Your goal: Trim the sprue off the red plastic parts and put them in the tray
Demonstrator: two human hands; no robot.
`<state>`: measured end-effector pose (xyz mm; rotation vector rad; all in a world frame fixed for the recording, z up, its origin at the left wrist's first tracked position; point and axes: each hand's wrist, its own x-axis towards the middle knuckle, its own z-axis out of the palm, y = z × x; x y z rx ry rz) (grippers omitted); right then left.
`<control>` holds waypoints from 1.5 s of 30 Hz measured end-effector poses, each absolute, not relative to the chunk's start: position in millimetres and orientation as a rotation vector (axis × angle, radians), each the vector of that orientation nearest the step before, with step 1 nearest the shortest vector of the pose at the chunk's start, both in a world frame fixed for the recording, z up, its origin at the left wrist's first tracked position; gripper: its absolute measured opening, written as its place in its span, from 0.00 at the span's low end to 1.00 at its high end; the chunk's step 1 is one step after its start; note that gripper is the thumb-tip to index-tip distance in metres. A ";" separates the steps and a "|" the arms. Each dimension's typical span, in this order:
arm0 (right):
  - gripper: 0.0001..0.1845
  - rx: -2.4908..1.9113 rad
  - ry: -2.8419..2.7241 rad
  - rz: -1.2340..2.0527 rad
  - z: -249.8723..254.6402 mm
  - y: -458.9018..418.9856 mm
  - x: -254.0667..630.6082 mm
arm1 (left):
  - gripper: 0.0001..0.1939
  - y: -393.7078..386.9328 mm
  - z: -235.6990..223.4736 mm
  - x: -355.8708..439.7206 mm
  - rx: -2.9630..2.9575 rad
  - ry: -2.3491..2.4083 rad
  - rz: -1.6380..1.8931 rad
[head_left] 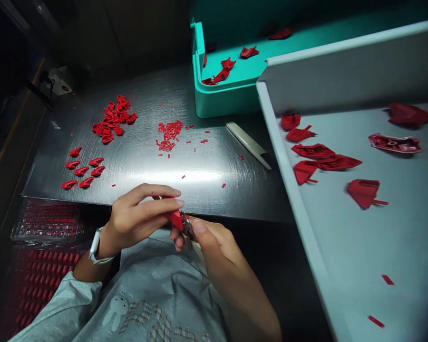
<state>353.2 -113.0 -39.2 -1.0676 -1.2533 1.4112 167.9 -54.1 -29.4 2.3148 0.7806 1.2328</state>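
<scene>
My left hand (139, 213), with a white watch on its wrist, pinches a red plastic part (175, 218) at the table's near edge. My right hand (214, 242) is closed around a pair of metal nippers (187, 227). The nippers' jaws touch the end of the red part; most of their handles are hidden by the hand. On the metal table (146, 180) beyond my hands lie a small heap of red scraps (171, 130) and a few strays. Farther left are a pile of red parts (114, 118) and several spread-out red parts (81, 171).
A pale-handled knife (248, 145) lies right of the scraps. A teal bin (228, 102) stands behind, holding red parts. At right, a grey tray (306, 237) with raised walls holds more red pieces. Clear trays (46, 223) of red parts sit below the table at left.
</scene>
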 end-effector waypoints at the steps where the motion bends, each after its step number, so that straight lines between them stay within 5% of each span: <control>1: 0.31 -1.056 -1.262 1.412 -39.3 -113.5 354.1 | 0.20 -53.9 -30.6 167.7 2.374 0.772 1.257; 9: 0.21 -1.177 -1.461 1.055 -41.2 -115.4 364.7 | 0.12 -65.9 -48.3 178.4 2.121 0.894 1.283; 17: 0.29 -1.017 -1.480 1.246 -49.8 -109.6 365.9 | 0.15 -64.3 -47.4 170.9 2.271 1.027 1.591; 24: 0.26 -1.212 -1.662 0.380 -55.0 -114.6 361.3 | 0.18 -88.6 -40.8 189.2 1.393 0.850 1.153; 28: 0.23 -1.291 -1.775 0.187 -49.3 -118.1 365.7 | 0.16 -98.1 -44.1 191.1 1.212 0.828 1.160; 45: 0.19 -1.355 -1.849 0.030 -41.3 -120.3 372.3 | 0.18 -101.3 -32.2 196.2 1.389 1.018 1.229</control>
